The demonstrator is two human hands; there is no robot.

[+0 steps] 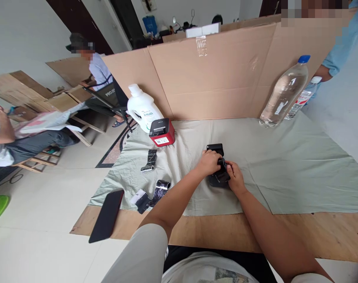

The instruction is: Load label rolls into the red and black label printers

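In the middle of the cloth-covered table lies a small black device [216,148], its lower part [218,182] partly covered by my hands. Over it is a glossy dark piece [223,175] that looks like the black film strips on the table. My left hand [210,162] reaches in from the left with curled fingers closed on this piece. From the right, my right hand [236,177] pinches its edge between thumb and fingers. Exactly how the piece sits in the device is hidden. To the left lie a partly unrolled black film roll [151,159] and another black roll [161,190].
A red and black box-shaped printer [164,135] stands by a white jug [143,108]. A black phone [106,215] overhangs the table's front left. A cardboard panel [217,78] closes the back; a large water bottle [286,94] and a smaller bottle [303,98] stand right. Other people sit left.
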